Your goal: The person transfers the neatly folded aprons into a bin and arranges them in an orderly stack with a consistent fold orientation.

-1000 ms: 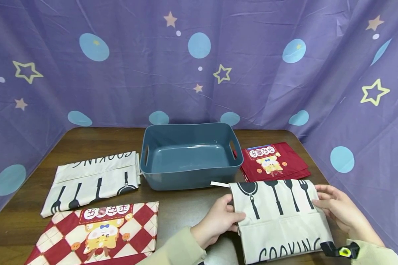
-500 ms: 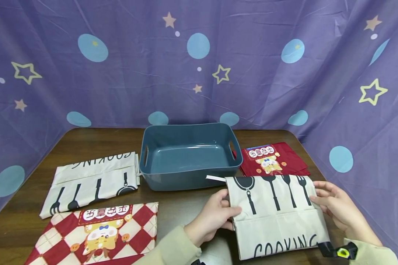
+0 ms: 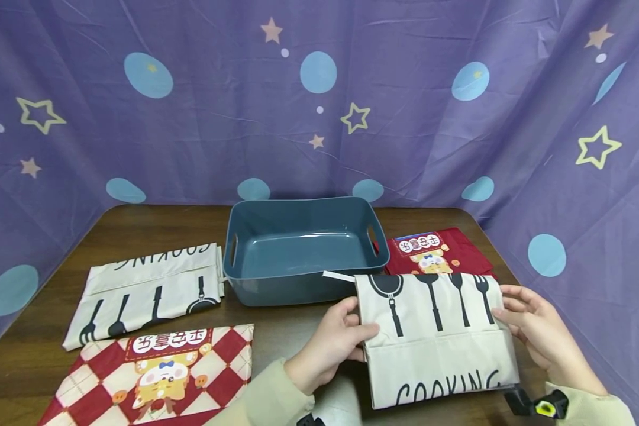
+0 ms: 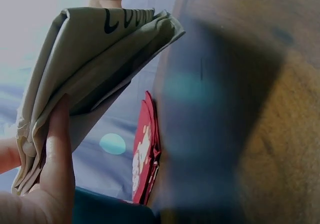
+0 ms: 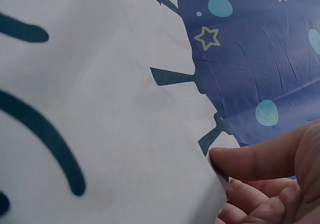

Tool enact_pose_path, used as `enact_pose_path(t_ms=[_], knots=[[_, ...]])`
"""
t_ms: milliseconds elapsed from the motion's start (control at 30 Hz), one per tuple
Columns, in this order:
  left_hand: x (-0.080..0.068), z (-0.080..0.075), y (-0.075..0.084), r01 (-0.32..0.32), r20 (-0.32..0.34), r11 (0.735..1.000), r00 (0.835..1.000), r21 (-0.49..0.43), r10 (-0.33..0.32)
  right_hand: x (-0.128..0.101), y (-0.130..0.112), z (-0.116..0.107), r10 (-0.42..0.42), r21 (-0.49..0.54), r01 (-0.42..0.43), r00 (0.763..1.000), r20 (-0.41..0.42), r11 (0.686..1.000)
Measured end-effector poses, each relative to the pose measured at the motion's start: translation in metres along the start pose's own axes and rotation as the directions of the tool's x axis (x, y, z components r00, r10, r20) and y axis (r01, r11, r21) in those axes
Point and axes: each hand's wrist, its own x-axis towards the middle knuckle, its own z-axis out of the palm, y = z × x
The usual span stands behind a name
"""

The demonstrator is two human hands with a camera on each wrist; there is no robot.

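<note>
From my remote station I see the left hand [image 3: 332,338] pinching the left edge of a folded white COOKING-print cloth [image 3: 439,349], the right hand [image 3: 535,328] its right edge. I have it raised over the near right of the wooden table [image 3: 282,331], nearer than the blue bin [image 3: 303,291] and folded red cloth [image 3: 468,254]. A red-checked cloth [image 3: 165,378] lies near left.

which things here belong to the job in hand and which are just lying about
In the job:
- left hand
- right hand
- held cloth, gripped by both

Apparently just lying about, untouched:
- bin
- other white cloth
- checked cloth
- red cloth
</note>
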Motion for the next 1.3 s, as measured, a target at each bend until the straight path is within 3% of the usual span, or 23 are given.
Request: enact_pose_path(t_ms=[433,733,1067,1300], knots=[[-0.002,-0.012,0.013,-0.031,-0.031,0.998,0.999,0.057,0.033,0.0,-0.006,0.012,-0.055,0.037,0.054,0.998,0.019,0.998],[-0.003,-0.016,0.017,-0.038,-0.043,0.998,0.998,0.049,0.041,-0.001,-0.006,0.017,-0.061,0.056,0.059,0.997,0.035,0.997],[-0.007,-0.023,0.024,-0.059,-0.043,0.998,0.997,0.036,0.06,0.0,-0.006,0.022,-0.126,0.026,0.124,0.981,0.147,0.992],[-0.008,-0.029,0.028,-0.067,-0.038,0.997,0.997,0.029,0.068,0.004,-0.009,0.026,-0.173,-0.038,0.189,0.952,0.251,0.981]])
